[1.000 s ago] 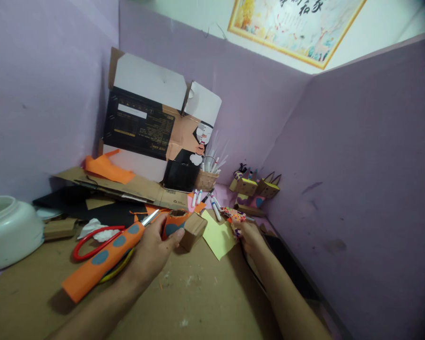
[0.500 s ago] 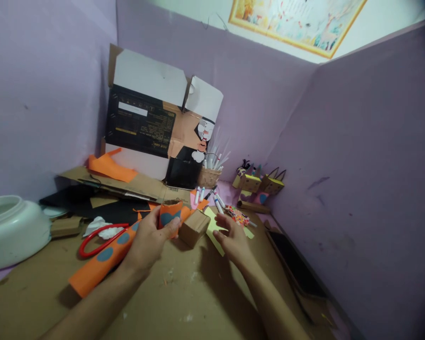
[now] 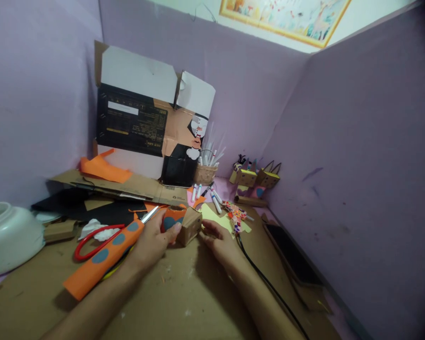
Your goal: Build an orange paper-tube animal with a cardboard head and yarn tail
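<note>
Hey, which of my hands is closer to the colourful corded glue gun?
Right. Your right hand is just left of the glue gun; your left hand is farther left, holding the orange tube.

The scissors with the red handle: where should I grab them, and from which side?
Probably by the red loop, coming from the left. It sticks out there beside the spotted orange strip, while the blades of the scissors point away from you, toward the back. The strip lies across the middle of the scissors, so I'd lift that off first.
</note>
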`<state>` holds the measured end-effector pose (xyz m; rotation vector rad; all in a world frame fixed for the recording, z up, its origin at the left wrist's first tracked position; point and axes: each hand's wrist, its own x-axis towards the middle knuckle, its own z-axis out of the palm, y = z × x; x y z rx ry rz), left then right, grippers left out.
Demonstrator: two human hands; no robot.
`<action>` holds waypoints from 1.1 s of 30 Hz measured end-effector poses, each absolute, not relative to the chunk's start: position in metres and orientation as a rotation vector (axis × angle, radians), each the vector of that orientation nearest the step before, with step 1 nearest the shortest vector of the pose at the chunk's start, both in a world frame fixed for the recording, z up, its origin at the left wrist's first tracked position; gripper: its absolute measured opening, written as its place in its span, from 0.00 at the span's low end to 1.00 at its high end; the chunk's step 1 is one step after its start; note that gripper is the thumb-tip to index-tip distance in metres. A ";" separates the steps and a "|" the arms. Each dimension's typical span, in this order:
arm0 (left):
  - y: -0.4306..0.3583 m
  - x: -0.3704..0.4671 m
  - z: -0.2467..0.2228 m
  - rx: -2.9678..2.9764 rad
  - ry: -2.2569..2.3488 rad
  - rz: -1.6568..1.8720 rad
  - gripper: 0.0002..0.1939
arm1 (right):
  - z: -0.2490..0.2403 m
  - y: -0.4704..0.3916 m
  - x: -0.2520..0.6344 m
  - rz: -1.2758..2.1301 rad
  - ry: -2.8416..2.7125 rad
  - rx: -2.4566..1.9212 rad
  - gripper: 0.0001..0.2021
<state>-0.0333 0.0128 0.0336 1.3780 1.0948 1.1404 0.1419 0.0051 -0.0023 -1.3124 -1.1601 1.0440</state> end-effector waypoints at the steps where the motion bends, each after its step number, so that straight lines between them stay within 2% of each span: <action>1: 0.015 -0.035 0.034 1.372 1.121 1.144 0.18 | -0.001 0.003 0.140 1.089 -1.146 -1.272 0.22; 4: 0.021 -0.041 0.035 1.339 1.196 1.155 0.18 | 0.002 -0.003 0.134 1.287 -1.025 -1.104 0.22; 9: 0.029 -0.046 0.031 1.137 1.230 1.139 0.16 | -0.003 0.001 0.126 1.496 -0.634 -0.897 0.18; 16: 0.022 -0.042 0.033 0.927 1.053 1.194 0.18 | -0.009 0.019 0.126 1.450 -0.478 -0.756 0.19; 23: 0.015 -0.035 0.033 0.845 0.947 1.206 0.16 | 0.009 0.006 0.126 1.503 -0.741 -0.622 0.11; 33: 0.004 -0.024 0.032 0.927 0.926 1.140 0.18 | 0.024 -0.008 0.131 1.481 -0.730 -0.663 0.17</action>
